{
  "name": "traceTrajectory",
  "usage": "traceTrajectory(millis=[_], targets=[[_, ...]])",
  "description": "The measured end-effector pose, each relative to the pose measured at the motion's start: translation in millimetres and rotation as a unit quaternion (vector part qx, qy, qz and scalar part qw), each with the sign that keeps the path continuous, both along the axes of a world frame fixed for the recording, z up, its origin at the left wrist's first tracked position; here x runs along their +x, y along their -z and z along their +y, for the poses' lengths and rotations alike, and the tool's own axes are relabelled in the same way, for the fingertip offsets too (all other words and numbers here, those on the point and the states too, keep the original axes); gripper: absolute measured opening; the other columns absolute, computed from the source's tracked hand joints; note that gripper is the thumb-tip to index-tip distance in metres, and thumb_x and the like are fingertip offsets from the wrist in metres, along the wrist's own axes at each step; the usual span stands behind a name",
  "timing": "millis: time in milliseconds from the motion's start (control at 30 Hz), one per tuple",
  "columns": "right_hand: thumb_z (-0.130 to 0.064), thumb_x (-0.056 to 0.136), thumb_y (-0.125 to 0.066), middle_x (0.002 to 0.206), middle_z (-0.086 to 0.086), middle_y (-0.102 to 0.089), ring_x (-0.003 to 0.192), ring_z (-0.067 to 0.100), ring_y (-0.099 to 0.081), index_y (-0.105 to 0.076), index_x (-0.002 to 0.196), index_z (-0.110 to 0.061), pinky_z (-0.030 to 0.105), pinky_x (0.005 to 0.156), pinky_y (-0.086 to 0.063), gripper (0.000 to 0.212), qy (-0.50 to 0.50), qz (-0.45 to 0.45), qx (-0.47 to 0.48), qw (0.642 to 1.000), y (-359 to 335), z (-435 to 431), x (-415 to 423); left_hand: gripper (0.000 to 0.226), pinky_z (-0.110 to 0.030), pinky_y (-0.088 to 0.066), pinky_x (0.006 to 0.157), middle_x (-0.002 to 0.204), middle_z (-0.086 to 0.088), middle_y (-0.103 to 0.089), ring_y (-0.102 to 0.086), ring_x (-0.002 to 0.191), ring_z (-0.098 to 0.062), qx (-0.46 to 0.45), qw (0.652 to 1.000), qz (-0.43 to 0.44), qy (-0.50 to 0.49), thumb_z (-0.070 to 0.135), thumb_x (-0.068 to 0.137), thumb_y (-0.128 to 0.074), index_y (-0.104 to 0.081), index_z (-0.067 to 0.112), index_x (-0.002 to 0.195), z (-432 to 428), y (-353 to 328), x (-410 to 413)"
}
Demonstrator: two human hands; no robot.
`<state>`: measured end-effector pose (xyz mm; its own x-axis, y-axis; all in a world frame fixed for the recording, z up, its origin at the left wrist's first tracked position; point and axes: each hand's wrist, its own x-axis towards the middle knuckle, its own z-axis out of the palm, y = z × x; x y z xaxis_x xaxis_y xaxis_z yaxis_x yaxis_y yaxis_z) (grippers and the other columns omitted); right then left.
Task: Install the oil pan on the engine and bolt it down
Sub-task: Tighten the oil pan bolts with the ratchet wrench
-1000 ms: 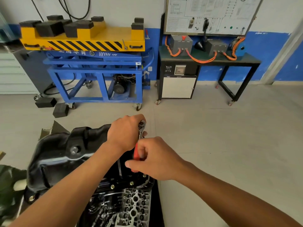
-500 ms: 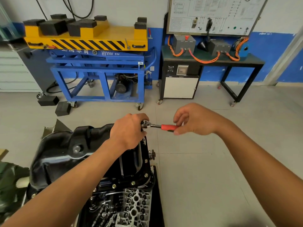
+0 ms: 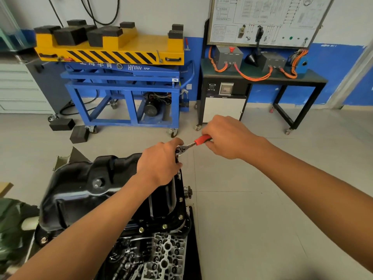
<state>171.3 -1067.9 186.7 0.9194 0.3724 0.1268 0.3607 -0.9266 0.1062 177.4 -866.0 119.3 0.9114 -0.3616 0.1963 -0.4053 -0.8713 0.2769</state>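
A glossy black oil pan (image 3: 80, 184) lies on top of the engine (image 3: 153, 251) at the lower left. Several bolts (image 3: 165, 226) show along its near flange. My left hand (image 3: 159, 162) curls over the head of a ratchet wrench (image 3: 186, 146) at the pan's far right corner. The socket and the bolt under it are hidden by that hand. My right hand (image 3: 228, 136) grips the wrench's red handle (image 3: 201, 139), which points away to the upper right.
A blue and yellow lift cart (image 3: 125, 77) stands behind the engine, with black rubber blocks (image 3: 68, 128) on the floor beside it. A black bench with a wiring trainer board (image 3: 260, 73) stands at the back right. Grey tiled floor (image 3: 262, 199) lies right of the engine.
My right hand has swung the red handle from pointing toward me, out to the right, then further away to the upper right. My left hand has stayed on the wrench head.
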Motion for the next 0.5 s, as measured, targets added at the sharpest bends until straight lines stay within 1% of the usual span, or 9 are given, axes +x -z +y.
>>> traceTrajectory(millis=[67,100,167,233,300,333,400,433,500], targets=[[-0.046,0.095,-0.056,0.066,-0.001,-0.054,0.06,0.018,-0.053,-0.067,0.078,-0.018,0.029,0.051,-0.037,0.034,0.006,0.018,-0.028,0.999,0,-6,-10,0.05,-0.037,-0.051,0.069,0.095,0.002,-0.068,-0.065,0.086,-0.024,-0.005,1.0,-0.011,-0.007,0.034,0.088,-0.069,-0.046,0.036,0.132,-1,2,-1],[-0.049,0.094,-0.057,0.064,-0.001,-0.054,0.058,0.018,-0.053,-0.066,0.076,-0.017,0.029,0.05,-0.036,0.038,0.01,0.028,-0.033,0.999,-1,-7,-14,0.048,-0.036,-0.05,0.067,0.094,0.003,-0.068,-0.064,0.085,-0.024,-0.009,1.0,-0.016,-0.009,0.034,0.088,-0.069,-0.047,0.036,0.13,-2,3,-1],[-0.052,0.093,-0.059,0.062,-0.001,-0.054,0.056,0.018,-0.053,-0.064,0.071,-0.017,0.028,0.049,-0.038,0.042,0.014,0.042,-0.025,0.999,-2,-6,-22,0.045,-0.034,-0.047,0.065,0.093,0.003,-0.067,-0.064,0.085,-0.023,-0.013,1.0,-0.024,-0.012,0.034,0.088,-0.07,-0.048,0.036,0.128,-3,4,-1],[-0.051,0.091,-0.061,0.058,0.0,-0.052,0.053,0.018,-0.051,-0.059,0.064,-0.017,0.029,0.049,-0.038,0.044,0.011,0.06,-0.012,0.998,-4,-1,-28,0.044,-0.035,-0.05,0.067,0.094,0.003,-0.068,-0.064,0.085,-0.023,-0.019,0.999,-0.026,-0.014,0.035,0.088,-0.07,-0.05,0.036,0.127,-3,4,-2],[-0.05,0.088,-0.062,0.05,-0.003,-0.056,0.049,0.016,-0.054,-0.06,0.056,-0.018,0.028,0.047,-0.041,0.046,0.006,0.11,0.015,0.994,-6,5,-35,0.042,-0.037,-0.054,0.07,0.094,0.003,-0.068,-0.065,0.084,-0.022,-0.029,0.999,-0.025,-0.019,0.036,0.088,-0.07,-0.051,0.036,0.126,-2,4,-3],[-0.05,0.087,-0.062,0.047,-0.005,-0.059,0.047,0.01,-0.055,-0.063,0.052,-0.019,0.025,0.046,-0.04,0.047,0.001,0.145,0.032,0.989,-7,8,-39,0.04,-0.037,-0.054,0.07,0.094,0.003,-0.069,-0.066,0.084,-0.022,-0.034,0.999,-0.026,-0.021,0.036,0.088,-0.07,-0.052,0.036,0.124,-2,4,-3],[-0.049,0.086,-0.06,0.047,-0.014,-0.061,0.043,0.003,-0.053,-0.067,0.047,-0.023,0.018,0.045,-0.038,0.047,-0.012,0.205,0.067,0.976,-3,19,-48,0.036,-0.037,-0.054,0.069,0.094,0.003,-0.07,-0.066,0.083,-0.024,-0.039,0.999,-0.028,-0.024,0.036,0.088,-0.068,-0.054,0.036,0.121,-2,4,-5],[-0.049,0.086,-0.06,0.046,-0.013,-0.061,0.042,0.003,-0.051,-0.065,0.046,-0.024,0.018,0.045,-0.039,0.048,-0.018,0.219,0.086,0.972,1,27,-51,0.034,-0.037,-0.053,0.069,0.094,0.002,-0.07,-0.066,0.083,-0.025,-0.04,0.999,-0.027,-0.025,0.036,0.088,-0.067,-0.055,0.036,0.119,-1,4,-5],[-0.051,0.085,-0.064,0.043,-0.007,-0.051,0.04,0.009,-0.043,-0.054,0.044,-0.02,0.025,0.047,-0.041,0.052,-0.022,0.208,0.129,0.969,10,42,-56,0.03,-0.036,-0.052,0.067,0.093,0.002,-0.07,-0.065,0.083,-0.025,-0.032,0.999,-0.028,-0.025,0.033,0.086,-0.064,-0.057,0.036,0.115,-1,3,-6]])
